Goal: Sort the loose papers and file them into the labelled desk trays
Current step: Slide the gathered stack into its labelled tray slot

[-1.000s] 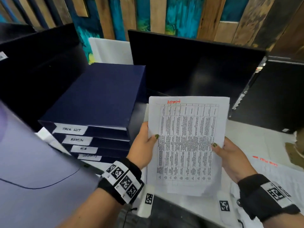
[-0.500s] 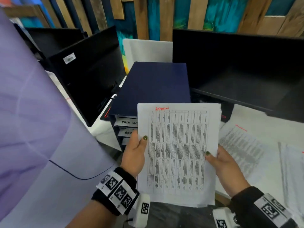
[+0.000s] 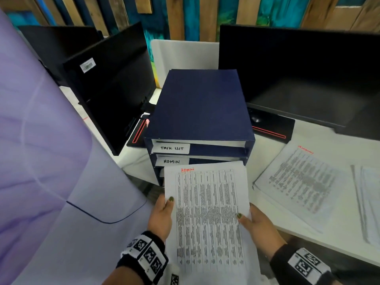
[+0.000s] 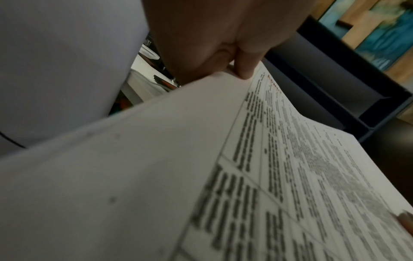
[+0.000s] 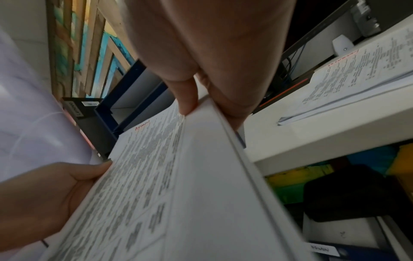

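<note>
I hold a stack of printed papers (image 3: pixel 207 219) marked "ADMIN" in red, one hand on each long edge. My left hand (image 3: pixel 162 214) pinches the left edge with the thumb on top, and my right hand (image 3: pixel 255 221) pinches the right edge the same way. The stack's far edge sits just in front of the dark blue desk tray unit (image 3: pixel 201 108), below the tray labelled "ADMIN" (image 3: pixel 171 161). Above that is the "TASK LIST" label (image 3: pixel 172 148). The lower trays are hidden behind the papers. The wrist views show the papers (image 4: pixel 223 176) (image 5: pixel 178 176) up close.
Another paper stack (image 3: pixel 298 179) with a red heading lies on the white desk (image 3: pixel 267 147) to the right, with more sheets (image 3: pixel 368 202) beyond it. Black monitors (image 3: pixel 298 75) (image 3: pixel 115 83) flank the trays. A lilac sleeve (image 3: pixel 41 161) fills the left.
The view has swung left to face the tray unit's front, and the papers have moved forward until their far edge reaches the trays. Both hands keep the same hold.
</note>
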